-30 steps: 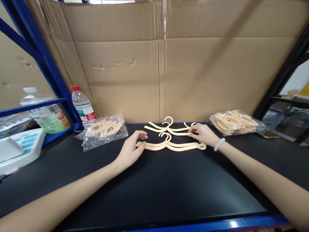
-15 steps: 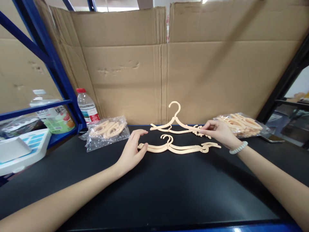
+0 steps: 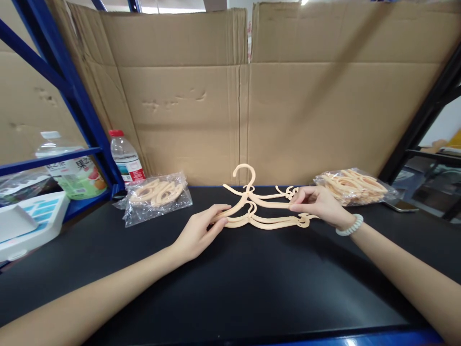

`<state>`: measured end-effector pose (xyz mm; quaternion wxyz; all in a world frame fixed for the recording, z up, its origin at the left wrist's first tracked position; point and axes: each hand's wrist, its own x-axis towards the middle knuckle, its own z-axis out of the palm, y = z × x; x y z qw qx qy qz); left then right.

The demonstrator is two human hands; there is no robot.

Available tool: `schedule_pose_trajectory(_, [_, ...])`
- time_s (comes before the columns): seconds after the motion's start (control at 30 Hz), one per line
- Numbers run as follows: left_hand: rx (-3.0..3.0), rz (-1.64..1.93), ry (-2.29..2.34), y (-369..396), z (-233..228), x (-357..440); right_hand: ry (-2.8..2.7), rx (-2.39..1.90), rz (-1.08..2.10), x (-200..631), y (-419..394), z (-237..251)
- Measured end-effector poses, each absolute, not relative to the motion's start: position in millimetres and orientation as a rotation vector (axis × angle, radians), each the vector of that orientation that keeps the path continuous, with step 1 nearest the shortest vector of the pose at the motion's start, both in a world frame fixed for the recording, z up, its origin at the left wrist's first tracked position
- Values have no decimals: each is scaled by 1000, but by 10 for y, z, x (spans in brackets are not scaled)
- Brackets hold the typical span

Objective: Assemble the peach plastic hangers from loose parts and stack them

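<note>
Cream hanger (image 3: 248, 192), raised above flat hangers (image 3: 266, 222) on black desk (image 3: 230, 288): left hand (image 3: 200, 230) grip pinching one end, right hand (image 3: 319, 204) grip pinching other.

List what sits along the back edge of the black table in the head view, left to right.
Clear plastic water bottle with red cap → clear bag of cream plastic hangers → loose cream plastic hangers held by both hands → second, fuller clear bag of hangers.

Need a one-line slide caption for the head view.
Both hands, left hand and right hand, hold a cream hanger above a flat hanger stack on a black table.
</note>
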<state>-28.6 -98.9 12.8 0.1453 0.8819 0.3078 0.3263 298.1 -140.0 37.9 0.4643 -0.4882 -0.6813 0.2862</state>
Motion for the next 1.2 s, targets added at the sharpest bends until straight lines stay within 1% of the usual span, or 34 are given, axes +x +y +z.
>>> schedule_pose_trajectory(0.17, [2560,903,865,-992,150,-298,-1690,-1243,698,3030,-1387,395])
schedule_pose_trajectory(0.23, [2555,887,882,-987,147,-305,-1668,-1260,640,3102,-1347,384])
schedule_pose_trajectory(0.33, [2552,874,889,-984,150,-306,-1642,-1361,402,3281,-1245,325])
schedule_pose_trajectory(0.43, [2547,865,888,-984,160,-296,-1792,-1522,92,3484,-1139,237])
schedule_pose_trajectory(0.53, [2544,857,889,-983,163,-288,-1987,-1600,-41,3642,-1076,168])
schedule_pose_trajectory(0.87, [2532,854,894,-987,154,-297,-2071,-1734,-90,3743,-1038,89])
schedule_pose_trajectory(1.2, [2525,866,910,-980,158,-287,-1969,-1683,-155,3680,-991,33])
